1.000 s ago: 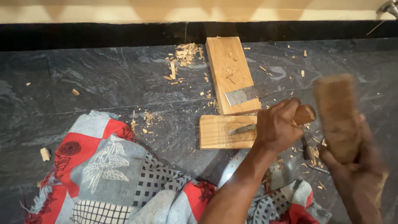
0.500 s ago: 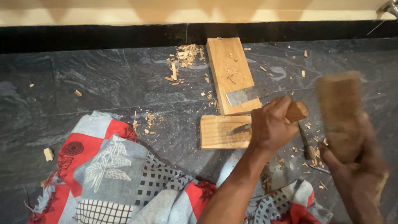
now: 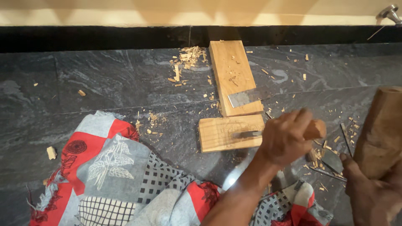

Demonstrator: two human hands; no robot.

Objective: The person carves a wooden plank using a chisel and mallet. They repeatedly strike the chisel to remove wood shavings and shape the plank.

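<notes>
The dark stone floor (image 3: 104,79) fills the view, with a black skirting band along 12 o'clock. A patterned red, grey and white cloth (image 3: 117,175) spreads from 7 to 5 o'clock. Above centre, toward 12 o'clock, lies a long plank (image 3: 232,71) with a flat metal blade (image 3: 247,97) resting across its near end. Just below it, touching or nearly so, sits a shorter block (image 3: 222,134), which is the piece being worked; it lies at centre, crosswise to the plank. At 3 o'clock the right hand (image 3: 372,196) is closed around a heavy wooden mallet (image 3: 383,134), held raised and off the floor. The left hand (image 3: 287,140) is wrapped round the wooden handle of a chisel (image 3: 251,134), whose steel tip rests on the block's right part, where a shallow cut seems to be started. Thin metal tools (image 3: 345,138) lie between the hands at 4 o'clock. Wood chips (image 3: 188,56) scatter near 12 o'clock and around the block. The step in hand looks like chopping a recess into the block; the next move would call for a square blow on the chisel's butt end, with the tip kept steady on its line.
</notes>
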